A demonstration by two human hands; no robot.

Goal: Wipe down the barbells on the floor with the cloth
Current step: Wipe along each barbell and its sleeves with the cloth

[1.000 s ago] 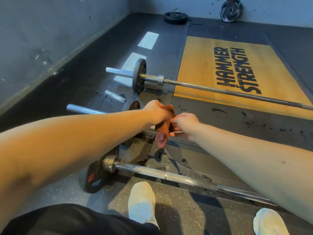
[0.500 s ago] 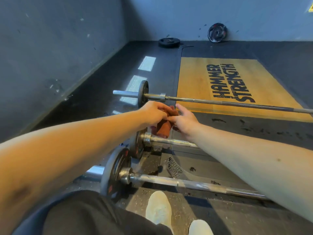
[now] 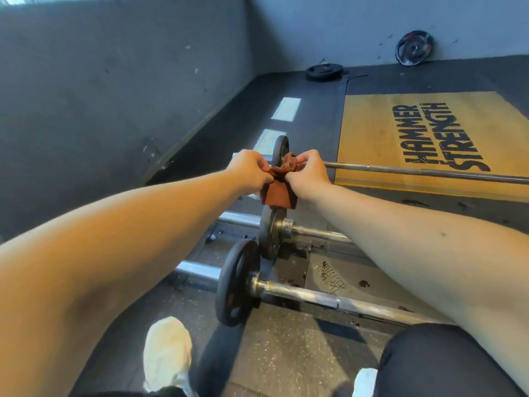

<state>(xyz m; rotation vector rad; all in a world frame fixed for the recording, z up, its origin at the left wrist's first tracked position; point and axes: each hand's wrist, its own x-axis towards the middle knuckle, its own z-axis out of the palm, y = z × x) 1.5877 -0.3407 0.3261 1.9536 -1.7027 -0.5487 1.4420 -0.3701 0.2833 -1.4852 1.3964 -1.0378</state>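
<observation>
Left hand (image 3: 249,170) and right hand (image 3: 307,173), stretched toward 12 o'clock, both pinch a bunched rust-brown cloth (image 3: 279,193) between them. On the floor (image 3: 286,353) beneath lie the far barbell (image 3: 415,171), middle barbell (image 3: 312,232) and near barbell (image 3: 329,299), shafts running toward 3 o'clock.

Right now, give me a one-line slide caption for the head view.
Left hand and right hand grip a brown cloth above three barbells lying on the gym floor.

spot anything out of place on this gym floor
Two plates sit loose by the far wall: a flat plate on the floor, a leaning plate propped against it. Dark specks dot the mat.
</observation>
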